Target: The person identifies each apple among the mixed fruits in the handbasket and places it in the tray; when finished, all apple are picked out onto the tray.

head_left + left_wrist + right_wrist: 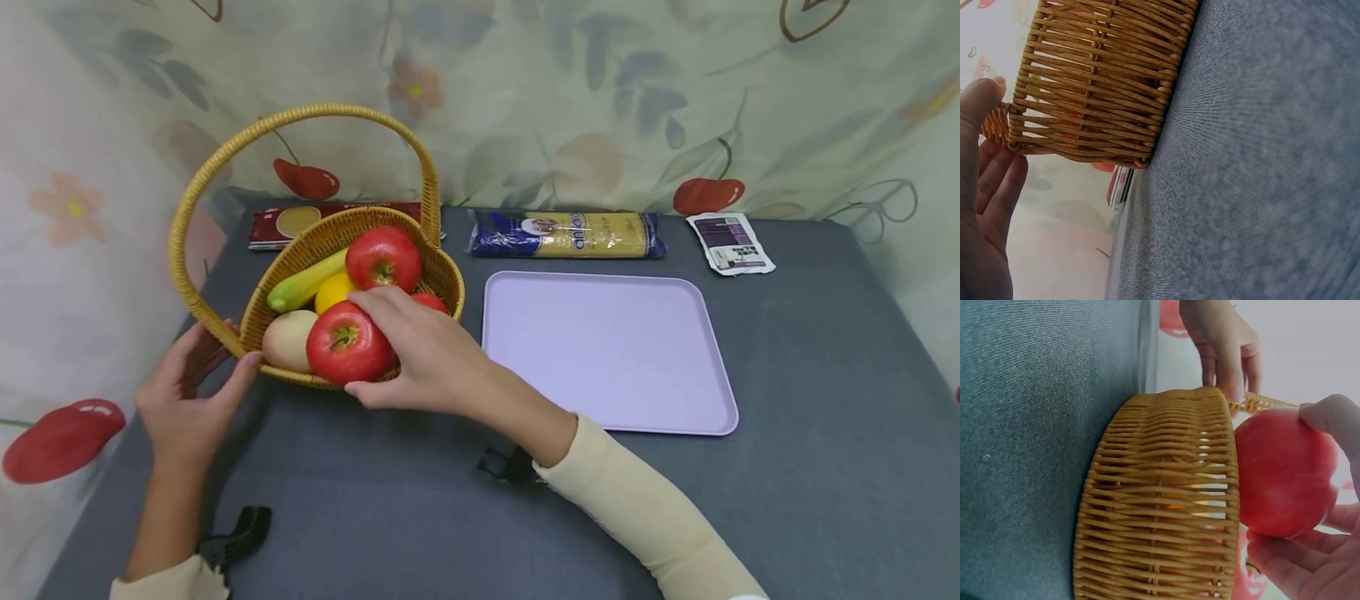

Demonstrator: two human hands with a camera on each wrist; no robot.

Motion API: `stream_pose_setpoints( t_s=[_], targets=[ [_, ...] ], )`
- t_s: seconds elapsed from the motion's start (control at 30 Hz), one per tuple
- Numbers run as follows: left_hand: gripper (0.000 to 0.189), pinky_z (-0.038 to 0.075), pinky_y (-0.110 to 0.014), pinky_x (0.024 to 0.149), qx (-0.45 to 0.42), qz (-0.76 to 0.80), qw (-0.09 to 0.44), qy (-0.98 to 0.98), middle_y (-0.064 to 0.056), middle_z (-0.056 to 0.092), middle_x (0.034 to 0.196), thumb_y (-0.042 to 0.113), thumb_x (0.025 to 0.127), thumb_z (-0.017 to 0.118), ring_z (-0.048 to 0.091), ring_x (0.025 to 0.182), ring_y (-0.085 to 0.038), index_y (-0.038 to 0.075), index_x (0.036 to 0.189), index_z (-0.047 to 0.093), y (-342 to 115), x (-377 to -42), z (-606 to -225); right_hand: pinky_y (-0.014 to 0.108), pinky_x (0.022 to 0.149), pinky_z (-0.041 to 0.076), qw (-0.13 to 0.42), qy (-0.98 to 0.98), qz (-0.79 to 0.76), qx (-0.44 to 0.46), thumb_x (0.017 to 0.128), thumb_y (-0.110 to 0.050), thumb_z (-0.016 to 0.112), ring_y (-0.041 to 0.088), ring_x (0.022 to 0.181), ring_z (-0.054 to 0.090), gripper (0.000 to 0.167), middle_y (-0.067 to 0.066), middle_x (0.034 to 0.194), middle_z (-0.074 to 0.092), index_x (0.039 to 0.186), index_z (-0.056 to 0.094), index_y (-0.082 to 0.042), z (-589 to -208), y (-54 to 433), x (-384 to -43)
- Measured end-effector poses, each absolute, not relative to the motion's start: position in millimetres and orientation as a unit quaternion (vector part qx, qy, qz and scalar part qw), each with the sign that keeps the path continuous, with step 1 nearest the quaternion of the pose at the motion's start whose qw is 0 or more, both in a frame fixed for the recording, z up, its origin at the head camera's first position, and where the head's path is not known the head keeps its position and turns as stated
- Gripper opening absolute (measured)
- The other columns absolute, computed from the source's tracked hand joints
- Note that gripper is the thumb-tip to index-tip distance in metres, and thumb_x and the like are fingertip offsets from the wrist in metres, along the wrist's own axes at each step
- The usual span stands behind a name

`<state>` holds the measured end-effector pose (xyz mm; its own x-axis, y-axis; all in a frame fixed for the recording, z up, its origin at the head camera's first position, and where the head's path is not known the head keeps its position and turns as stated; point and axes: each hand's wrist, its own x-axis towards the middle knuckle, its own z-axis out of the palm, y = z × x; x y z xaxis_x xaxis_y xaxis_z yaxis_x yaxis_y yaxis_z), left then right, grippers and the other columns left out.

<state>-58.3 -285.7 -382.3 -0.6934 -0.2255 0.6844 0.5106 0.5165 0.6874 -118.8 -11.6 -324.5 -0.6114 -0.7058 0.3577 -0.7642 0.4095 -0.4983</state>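
Apple [345,346] held at the basket's [1154,500] near rim
The right hand [423,354] gripped the apple between thumb and fingers; the left hand [191,396] pinched the foot of the handle [330,110]. The step looked like shifting the apple, inward or outward unclear; the next move seemed to call for clearance past the rim. Open table [375,500] lay in front; the tray's [607,350] edge stood just right.

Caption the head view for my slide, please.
Right hand grips a red apple at the front edge of the wicker basket; left hand holds the handle near its base.
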Motion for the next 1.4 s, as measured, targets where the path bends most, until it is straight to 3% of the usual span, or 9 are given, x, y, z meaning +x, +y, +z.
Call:
stream_pose_setpoints(
  t_s=[0.43, 1.1, 1.4],
  targets=[
    [0.049, 0.053, -0.019, 0.088, -0.087, -0.494, 0.391, -0.772, -0.031, 0.067, 0.111, -0.007, 0.076, 0.08, 0.07, 0.102, -0.014, -0.01, 0.123, 0.066, -282.4, -52.2, -375.0, 0.022, 0.089, 0.053, -0.023, -0.828, 0.372, 0.42, 0.079, -0.04, 0.083, 0.01, 0.118, 0.052, 0.082, 0.002, 0.136, 0.052, 0.147, 0.047, -0.013, -319.3, 10.7, -131.6],
    [0.05, 0.053, -0.02, 0.088, -0.095, -0.503, 0.39, -0.765, -0.033, 0.067, 0.11, -0.008, 0.075, 0.081, 0.07, 0.102, -0.014, -0.011, 0.123, 0.066, -281.3, -54.2, -377.0, 0.035, 0.09, 0.056, -0.001, -0.844, 0.383, 0.375, 0.079, -0.038, 0.083, 0.013, 0.113, 0.054, 0.075, 0.002, 0.13, 0.056, 0.142, 0.054, -0.012, -309.0, 54.3, -151.7],
    [0.051, 0.053, -0.019, 0.088, -0.083, -0.497, 0.384, -0.774, -0.032, 0.067, 0.112, -0.009, 0.076, 0.08, 0.069, 0.103, -0.012, -0.008, 0.124, 0.066, -279.5, -54.5, -376.6, 0.033, 0.092, 0.053, -0.014, -0.851, 0.395, 0.345, 0.079, -0.035, 0.084, 0.012, 0.114, 0.053, 0.075, 0.0, 0.129, 0.057, 0.142, 0.052, -0.012, -309.2, 67.9, -162.8]
  ],
)
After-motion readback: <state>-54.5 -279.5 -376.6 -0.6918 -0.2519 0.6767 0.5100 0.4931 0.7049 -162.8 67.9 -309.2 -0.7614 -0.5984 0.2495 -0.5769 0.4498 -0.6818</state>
